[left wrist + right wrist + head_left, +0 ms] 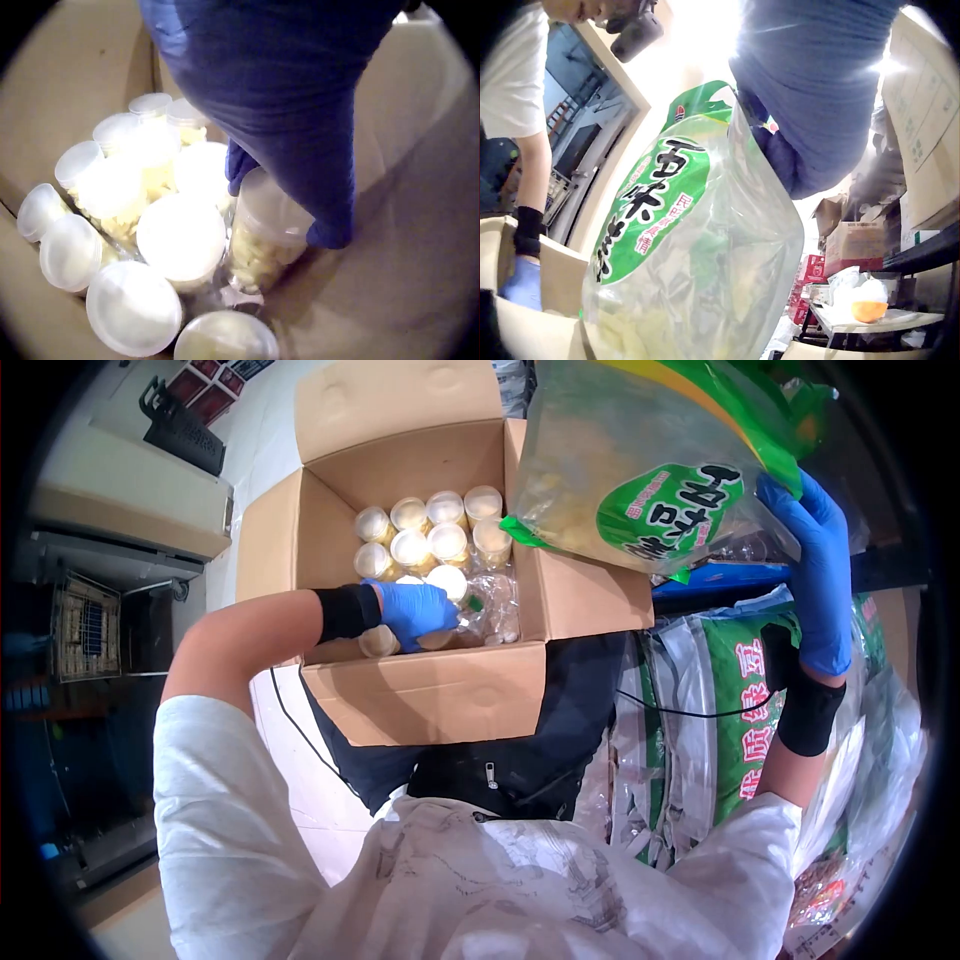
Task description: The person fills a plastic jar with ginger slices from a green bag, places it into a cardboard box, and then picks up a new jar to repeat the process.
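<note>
Inside an open cardboard box (425, 695), my blue-gloved left hand (415, 612) reaches down from above. Its fingers grip a clear plastic jar (259, 255) near the white lid, with pale yellow pieces visible through the wall. Several similar lidded jars (410, 547) stand in rows beside it. My right hand (822, 575), also gloved in blue, holds a large clear bag (570, 460) by its green top edge. The bag has a green printed label and pale yellow contents low down. It hangs over the box's right side, and part of the right hand's grip is hidden behind the plastic.
Crumpled clear plastic (497, 610) lies in the box's right side, by the jars. The right flap (595, 595) folds outward under the bag. Green and white sacks (725, 700) stand at the right, with a black cable (690, 714) across them. A wire cart (88, 625) is at far left.
</note>
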Demonstrator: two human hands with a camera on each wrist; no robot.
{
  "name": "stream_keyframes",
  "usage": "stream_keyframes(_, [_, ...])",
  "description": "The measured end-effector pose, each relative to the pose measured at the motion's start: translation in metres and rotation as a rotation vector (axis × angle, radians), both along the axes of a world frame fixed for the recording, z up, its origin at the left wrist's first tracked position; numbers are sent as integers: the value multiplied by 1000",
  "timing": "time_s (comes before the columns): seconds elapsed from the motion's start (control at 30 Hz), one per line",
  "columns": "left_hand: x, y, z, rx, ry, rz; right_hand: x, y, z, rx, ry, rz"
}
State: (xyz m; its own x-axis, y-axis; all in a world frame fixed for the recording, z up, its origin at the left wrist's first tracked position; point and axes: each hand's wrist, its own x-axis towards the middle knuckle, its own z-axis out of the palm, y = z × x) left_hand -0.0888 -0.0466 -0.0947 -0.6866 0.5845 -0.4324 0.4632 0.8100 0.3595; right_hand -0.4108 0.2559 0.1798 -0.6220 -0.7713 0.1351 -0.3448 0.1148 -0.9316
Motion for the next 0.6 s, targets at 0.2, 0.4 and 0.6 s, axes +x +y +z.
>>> stream_keyframes(0.2, [-47,10,55,270,-51,375,1,-1,1,-25,-22,-8])
stream_keyframes(0.4, [-91,13,21,148,254,408,5,-6,5,-4,15,-14])
stream_keyframes(0.6, [-88,1,-28,31,365,448,15,-14,11,-4,37,-13])
